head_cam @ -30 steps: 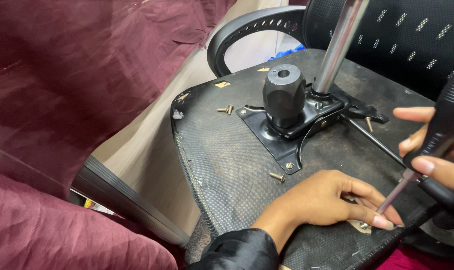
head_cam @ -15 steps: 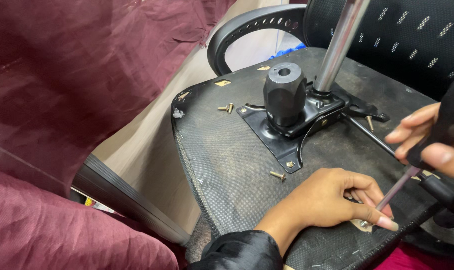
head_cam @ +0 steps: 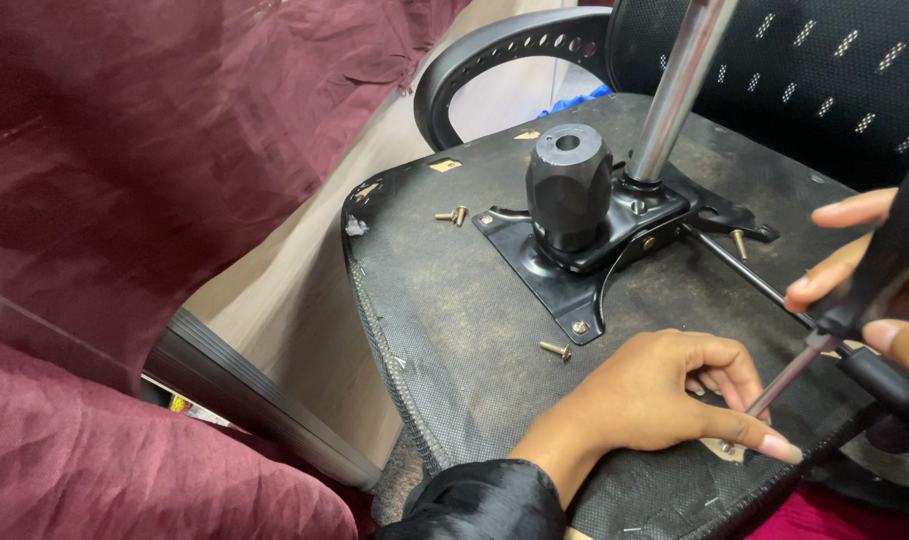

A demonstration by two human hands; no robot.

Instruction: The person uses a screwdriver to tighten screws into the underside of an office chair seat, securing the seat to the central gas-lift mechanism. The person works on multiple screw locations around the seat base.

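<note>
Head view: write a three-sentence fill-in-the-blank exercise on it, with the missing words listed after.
1. The right hand holds a ____ whose shaft slants down to a small bracket.
2. The left hand rests flat on the upturned chair ____.
3. A loose screw lies just in front of the black metal ____ bolted to the underside.

Missing words: screwdriver; seat; plate

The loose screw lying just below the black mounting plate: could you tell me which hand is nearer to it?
Left. The left hand rests flat just right of the loose screw; the right hand grips the screwdriver farther right.
</note>
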